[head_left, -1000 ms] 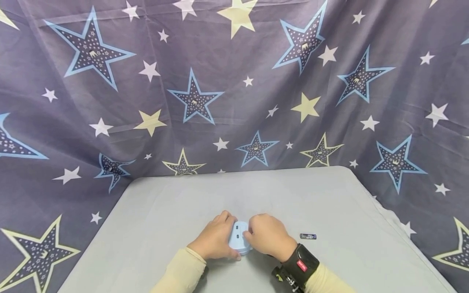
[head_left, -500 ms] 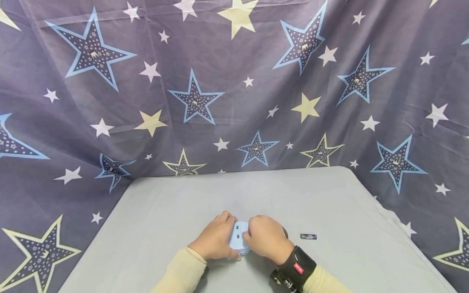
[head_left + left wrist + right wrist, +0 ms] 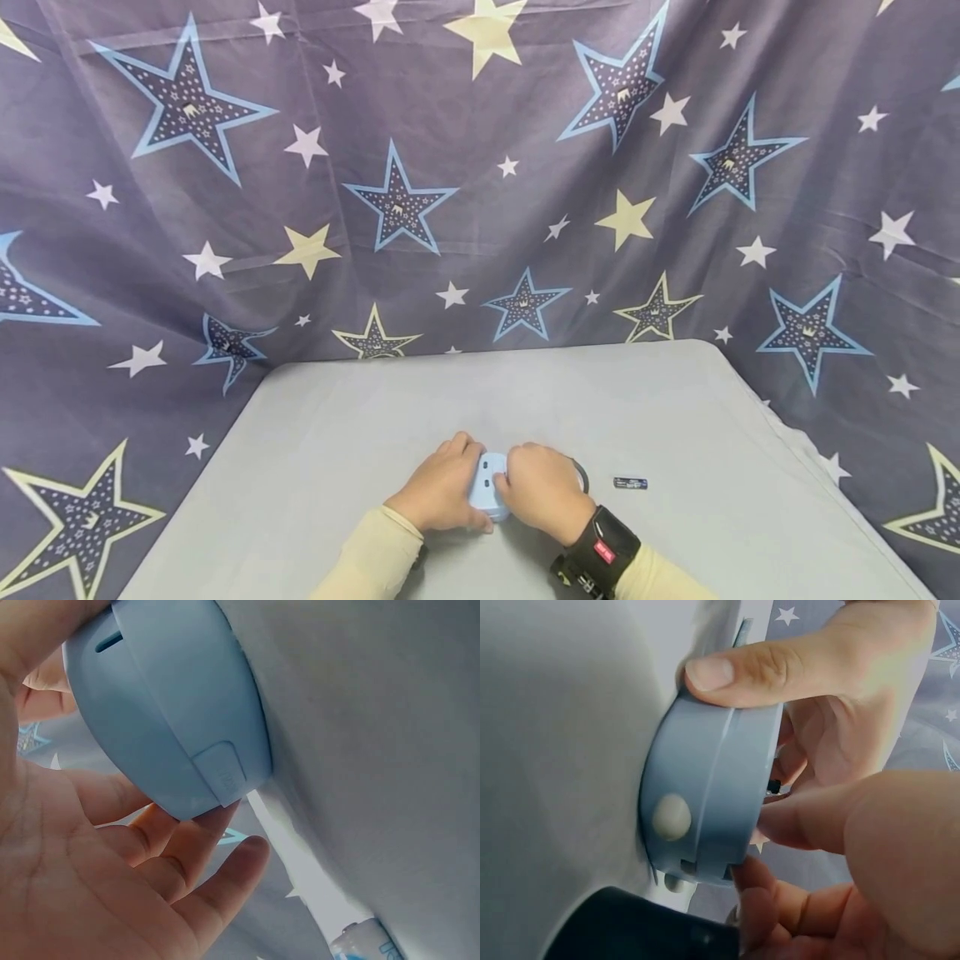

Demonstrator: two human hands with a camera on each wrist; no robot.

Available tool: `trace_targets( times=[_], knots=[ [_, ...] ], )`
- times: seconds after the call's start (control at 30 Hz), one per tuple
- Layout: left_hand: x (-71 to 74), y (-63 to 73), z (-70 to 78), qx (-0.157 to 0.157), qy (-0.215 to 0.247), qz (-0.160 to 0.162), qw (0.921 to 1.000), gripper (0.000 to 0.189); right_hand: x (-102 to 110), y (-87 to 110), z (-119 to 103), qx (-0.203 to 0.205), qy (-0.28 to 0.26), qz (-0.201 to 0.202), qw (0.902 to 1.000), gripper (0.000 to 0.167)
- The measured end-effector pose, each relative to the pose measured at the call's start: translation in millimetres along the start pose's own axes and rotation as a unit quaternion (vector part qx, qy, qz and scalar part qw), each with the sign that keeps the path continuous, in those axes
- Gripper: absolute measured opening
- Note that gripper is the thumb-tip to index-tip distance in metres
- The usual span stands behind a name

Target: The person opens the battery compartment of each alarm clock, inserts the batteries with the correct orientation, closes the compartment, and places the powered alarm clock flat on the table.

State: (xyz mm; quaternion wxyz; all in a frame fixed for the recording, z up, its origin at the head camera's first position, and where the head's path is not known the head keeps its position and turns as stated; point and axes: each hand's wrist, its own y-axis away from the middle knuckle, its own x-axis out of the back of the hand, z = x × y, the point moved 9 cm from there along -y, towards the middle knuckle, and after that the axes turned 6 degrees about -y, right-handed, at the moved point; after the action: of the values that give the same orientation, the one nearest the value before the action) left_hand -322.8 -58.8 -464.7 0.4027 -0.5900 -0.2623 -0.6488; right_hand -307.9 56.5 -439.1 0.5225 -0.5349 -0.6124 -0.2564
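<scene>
A light blue, rounded case (image 3: 489,492) lies on the table between both hands, two small dark marks on its top. My left hand (image 3: 441,487) grips it from the left, thumb at the near edge and fingers round the far side. The right wrist view shows pale round knobs on the side of the case (image 3: 697,772). My right hand (image 3: 546,487) is curled at the right side, thumb on the top and fingertips pinching at the edge. To the right lies a dark blue battery (image 3: 630,482).
A round thing with a dark rim (image 3: 581,475) shows partly behind the right hand; a dark curved body (image 3: 637,930) appears low in the right wrist view. The grey table (image 3: 375,417) meets a star-patterned curtain (image 3: 480,208) at the back.
My right hand and wrist have turned and shifted slightly left, so the dark-rimmed round thing shows behind them. The left hand, case and battery stay in place.
</scene>
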Motion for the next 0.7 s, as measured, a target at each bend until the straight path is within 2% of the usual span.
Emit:
trace_targets(
  times=[0.7],
  knots=[
    [0.9,-0.2,2.0,-0.007,-0.019,0.004,0.9998,0.105,-0.3,0.8,-0.1,-0.014,0.014,0.008,0.9998,0.036]
  ],
)
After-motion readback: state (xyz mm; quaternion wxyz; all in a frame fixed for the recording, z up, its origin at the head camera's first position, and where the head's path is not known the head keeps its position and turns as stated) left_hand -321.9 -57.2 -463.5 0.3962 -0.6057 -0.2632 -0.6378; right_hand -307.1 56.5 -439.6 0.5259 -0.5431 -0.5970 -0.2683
